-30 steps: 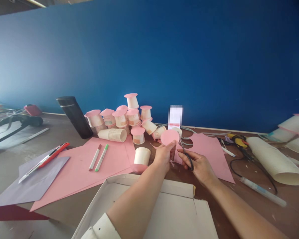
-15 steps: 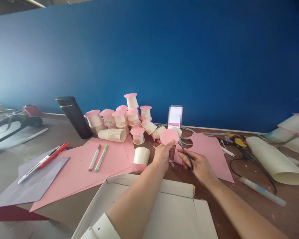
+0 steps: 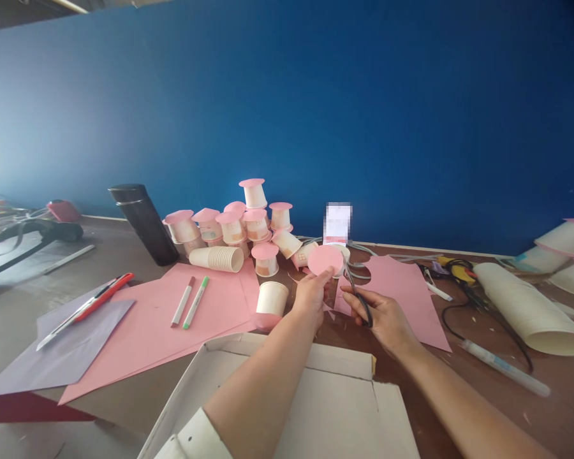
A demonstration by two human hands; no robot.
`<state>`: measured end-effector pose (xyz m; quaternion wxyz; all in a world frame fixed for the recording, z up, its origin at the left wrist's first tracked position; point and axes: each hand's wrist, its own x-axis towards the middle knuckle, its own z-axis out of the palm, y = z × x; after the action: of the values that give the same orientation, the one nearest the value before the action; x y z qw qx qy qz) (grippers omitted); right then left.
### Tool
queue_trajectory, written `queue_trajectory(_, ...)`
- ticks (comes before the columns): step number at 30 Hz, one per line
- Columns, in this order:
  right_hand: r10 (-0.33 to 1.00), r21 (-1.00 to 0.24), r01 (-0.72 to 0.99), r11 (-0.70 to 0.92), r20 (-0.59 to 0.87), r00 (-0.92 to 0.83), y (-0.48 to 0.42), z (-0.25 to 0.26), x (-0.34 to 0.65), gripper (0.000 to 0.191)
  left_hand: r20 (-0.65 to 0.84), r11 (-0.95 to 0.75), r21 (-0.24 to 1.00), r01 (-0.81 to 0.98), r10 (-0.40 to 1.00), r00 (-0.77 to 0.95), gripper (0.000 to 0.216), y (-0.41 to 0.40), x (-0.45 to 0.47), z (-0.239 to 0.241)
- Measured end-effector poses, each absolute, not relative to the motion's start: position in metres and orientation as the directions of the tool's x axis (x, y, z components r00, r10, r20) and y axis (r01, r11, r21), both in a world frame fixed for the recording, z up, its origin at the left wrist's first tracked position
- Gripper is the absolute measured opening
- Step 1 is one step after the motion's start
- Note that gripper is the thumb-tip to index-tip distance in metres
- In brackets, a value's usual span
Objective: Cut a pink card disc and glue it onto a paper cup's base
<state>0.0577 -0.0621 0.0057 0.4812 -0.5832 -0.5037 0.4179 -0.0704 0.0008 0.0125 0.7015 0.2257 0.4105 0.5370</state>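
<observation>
My left hand (image 3: 312,294) is closed, pinching a round pink paper piece (image 3: 325,259) by its lower edge and holding it upright above the table. My right hand (image 3: 381,317) grips a pair of black-handled scissors (image 3: 356,292), whose blades point up toward the right edge of the pink round. Both hands hover over a pink paper sheet (image 3: 402,290) with curved cut-outs. A white paper cup (image 3: 270,299) stands just left of my left hand.
A pile of paper cups topped with pink rounds (image 3: 239,226) sits by the blue wall, beside a black flask (image 3: 146,224). Large pink sheets (image 3: 172,325), two markers (image 3: 190,301), a red cutter (image 3: 93,303), a white cardboard box (image 3: 316,408), a glue gun (image 3: 456,273) and rolled paper (image 3: 526,310) lie around.
The pink round in my left hand has turned and shifted slightly; the scissors stay at its right edge. Nothing else moved.
</observation>
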Motion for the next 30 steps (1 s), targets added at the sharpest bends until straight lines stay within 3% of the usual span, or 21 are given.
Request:
queue_trajectory(10, 0.990, -0.982, 0.186, -0.034, -0.007, 0.139, -0.0635, 0.0083, 0.0565, 0.052, -0.329, 0.309, 0.759, -0.573, 0.942, 0.071, 0.024, 0.0008, -0.0712, 0.0147)
queue_trajectory(30, 0.997, -0.982, 0.185, -0.048, -0.035, 0.072, -0.0676, 0.0082, 0.0508, 0.062, -0.289, 0.246, 0.768, -0.592, 0.957, 0.022, 0.034, 0.0035, -0.0671, 0.0072)
